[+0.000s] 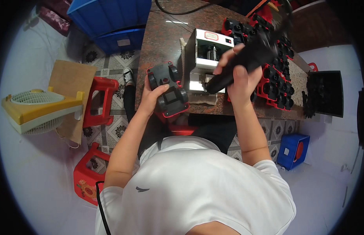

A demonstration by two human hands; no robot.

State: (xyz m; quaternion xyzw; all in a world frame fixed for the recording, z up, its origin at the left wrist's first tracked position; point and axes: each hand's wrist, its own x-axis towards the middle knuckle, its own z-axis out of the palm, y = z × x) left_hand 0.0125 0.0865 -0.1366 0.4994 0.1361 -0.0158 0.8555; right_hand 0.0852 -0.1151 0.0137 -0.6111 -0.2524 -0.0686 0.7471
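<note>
My left hand (151, 96) grips a black toy-car chassis (166, 90) with a red rim and black wheels, thumb on top, at the table's near-left edge. My right hand (241, 78) is wrapped around a black electric screwdriver (250, 58), tilted so that its tip points down and left. That tip is at the front of a white screw feeder (207, 36), a box with a dark opening; I cannot tell whether they touch. A pale folded cloth (203, 99) lies under the feeder's front edge.
Several similar black and red chassis (274, 84) crowd the right of the speckled stone table (160, 43). Blue crates (111, 17) stand beyond its left side. At left are red stools (99, 102), a cardboard sheet (72, 78) and a yellow-white fan (41, 107). A blue bin (293, 150) is at lower right.
</note>
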